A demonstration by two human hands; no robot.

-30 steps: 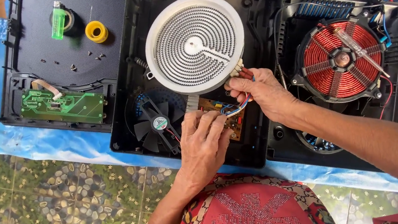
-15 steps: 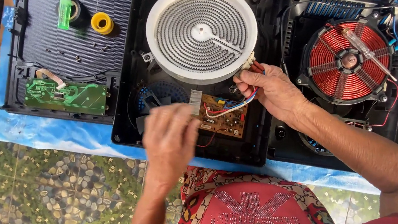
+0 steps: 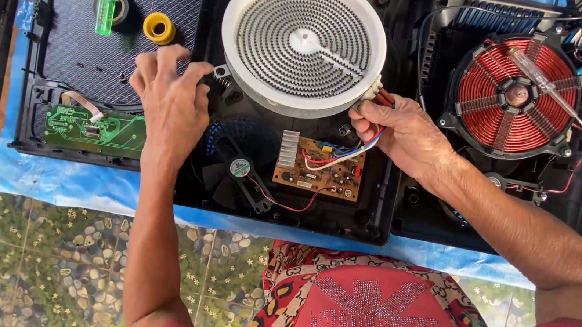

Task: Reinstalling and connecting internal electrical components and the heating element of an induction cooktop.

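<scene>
A round white heating element [image 3: 304,40] with a grey spiral sits tilted in an opened black cooker housing [image 3: 378,208]. My right hand [image 3: 400,134] pinches the red wire terminals at the element's lower right edge. Below lie a brown circuit board [image 3: 321,171] with coloured wires and a black cooling fan [image 3: 236,169]. My left hand [image 3: 171,100] hovers with fingers spread over the left side of the housing, holding nothing, close to the element's left mounting tab.
A second black housing [image 3: 78,56] at left carries a green lighter [image 3: 105,10], a yellow tape roll [image 3: 159,28] and a green circuit board [image 3: 96,130]. At right a red copper coil [image 3: 512,96] with a screwdriver [image 3: 544,84] across it. Blue sheet [image 3: 72,187] over a pebble-patterned floor.
My left hand has left the circuit board area and travelled up and left, fingers spreading. My right hand stays on the element's wires. The view has shifted slightly.
</scene>
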